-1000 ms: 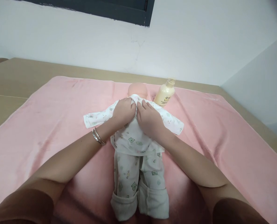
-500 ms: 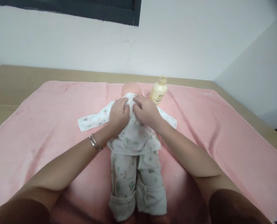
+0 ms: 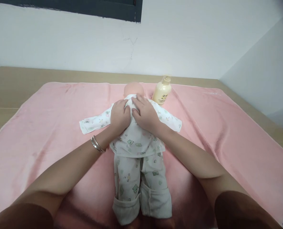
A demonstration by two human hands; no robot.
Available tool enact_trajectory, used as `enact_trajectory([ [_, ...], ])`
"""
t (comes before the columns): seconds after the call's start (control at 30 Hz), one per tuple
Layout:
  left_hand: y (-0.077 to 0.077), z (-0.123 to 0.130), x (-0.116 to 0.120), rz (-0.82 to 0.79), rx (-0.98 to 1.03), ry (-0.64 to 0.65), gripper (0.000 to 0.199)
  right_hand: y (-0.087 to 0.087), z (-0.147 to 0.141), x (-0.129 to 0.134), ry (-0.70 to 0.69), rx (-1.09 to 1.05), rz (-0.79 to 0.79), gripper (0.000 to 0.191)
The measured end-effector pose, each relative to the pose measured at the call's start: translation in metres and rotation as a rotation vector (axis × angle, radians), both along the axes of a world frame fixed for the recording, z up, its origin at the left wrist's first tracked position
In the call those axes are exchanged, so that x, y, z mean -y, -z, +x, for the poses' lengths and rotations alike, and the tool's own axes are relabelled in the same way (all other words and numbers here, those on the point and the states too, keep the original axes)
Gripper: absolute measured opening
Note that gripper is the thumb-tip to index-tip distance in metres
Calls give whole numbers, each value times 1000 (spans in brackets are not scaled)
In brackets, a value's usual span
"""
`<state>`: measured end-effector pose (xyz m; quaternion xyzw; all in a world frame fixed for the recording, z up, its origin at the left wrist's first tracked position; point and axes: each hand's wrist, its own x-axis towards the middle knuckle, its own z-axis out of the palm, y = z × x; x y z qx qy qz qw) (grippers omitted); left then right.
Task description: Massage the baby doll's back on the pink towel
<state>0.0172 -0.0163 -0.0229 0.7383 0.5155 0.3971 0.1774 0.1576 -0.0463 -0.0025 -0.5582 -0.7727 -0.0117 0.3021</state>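
Note:
A baby doll (image 3: 133,88) lies on a pink blanket (image 3: 60,152), head away from me and legs toward me. It wears a white printed top (image 3: 141,144) and matching trousers (image 3: 128,178) with rolled cuffs. My left hand (image 3: 120,117) rests flat on the upper left of the top, wearing bangles (image 3: 97,144) at the wrist. On the upper middle and right of the top lies my right hand (image 3: 146,114), fingers spread near the collar. Neither hand grips anything visible. The doll's face is out of sight.
A pale yellow pump bottle (image 3: 162,92) stands on the blanket, right of the doll's head. The blanket covers a wooden surface (image 3: 93,76) that meets a white wall (image 3: 179,41). A dark frame (image 3: 122,11) is on the wall.
My right hand has shifted left across the doll's upper back, closer to my left hand. More of the right sleeve shows. My left hand has barely moved.

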Motion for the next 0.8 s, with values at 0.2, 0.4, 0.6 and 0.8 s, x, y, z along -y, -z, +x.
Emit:
enact_trajectory([
  [0.2,0,0,1,-11,27,-21,35,-10,7,1,-100,21,71,49],
  [0.4,0,0,-1,7,32,-17,32,-5,9,-9,-123,2,30,53],
  [0.6,2,-1,-3,27,32,-14,36,-3,4,-9,-182,149,-154,51],
  [0.8,0,0,-3,3,90,-5,37,-15,-1,2,-126,202,-229,52],
])
